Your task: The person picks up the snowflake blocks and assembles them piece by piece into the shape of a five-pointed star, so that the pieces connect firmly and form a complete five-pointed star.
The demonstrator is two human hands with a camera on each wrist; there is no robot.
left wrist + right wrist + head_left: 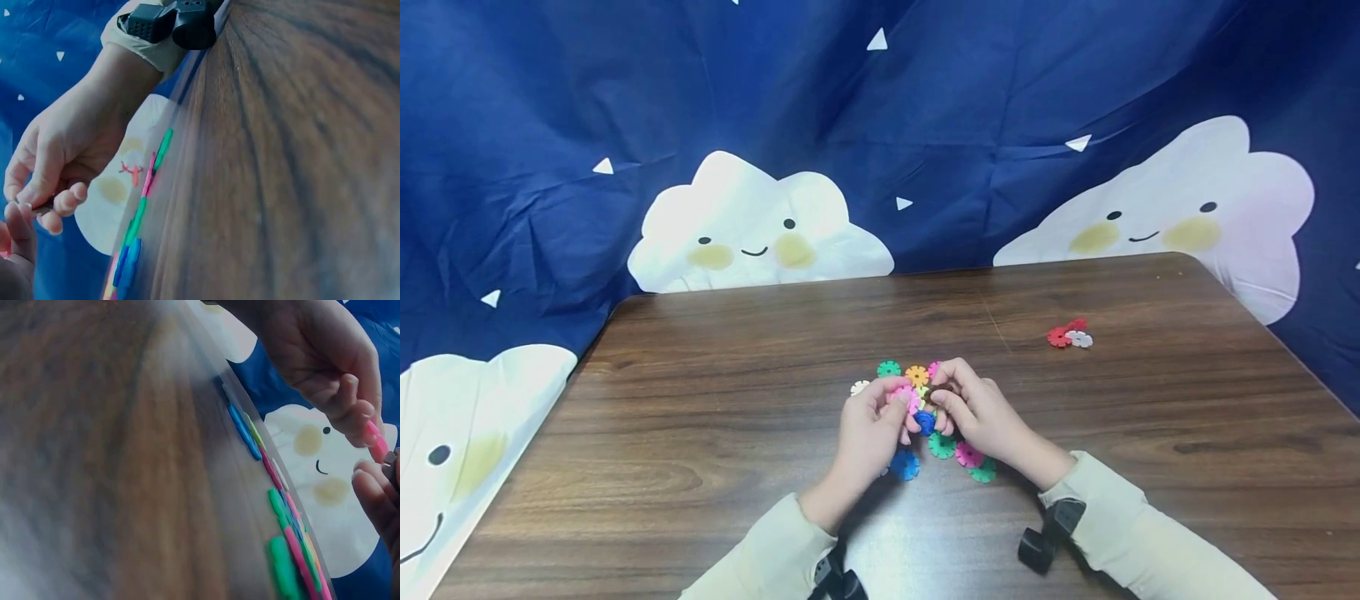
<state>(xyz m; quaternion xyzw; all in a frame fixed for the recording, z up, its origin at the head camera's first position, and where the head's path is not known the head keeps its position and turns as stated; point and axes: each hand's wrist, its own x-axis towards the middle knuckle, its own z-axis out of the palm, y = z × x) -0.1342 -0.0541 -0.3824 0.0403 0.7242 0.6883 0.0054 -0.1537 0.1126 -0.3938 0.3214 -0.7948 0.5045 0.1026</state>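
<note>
Over a flat group of notched plastic discs, both hands meet with their fingertips close together. The left hand (868,429) pinches a pink notched disc (906,397), whose edge also shows in the right wrist view. Between thumb and fingers the right hand (985,417) holds a small dark disc (390,467), mostly covered by the fingers. Below the hands lie a green disc (942,445), a blue disc (905,465) and a magenta disc (968,454). An orange disc (917,376) and another green disc (888,368) lie beyond them. The hands hide the middle of the group.
Red discs (1059,337) and a white disc (1080,339) lie apart at the back right of the brown wooden table (700,392). A blue cloth (940,100) with printed clouds hangs behind the table. Each wrist bears a black camera (1051,533).
</note>
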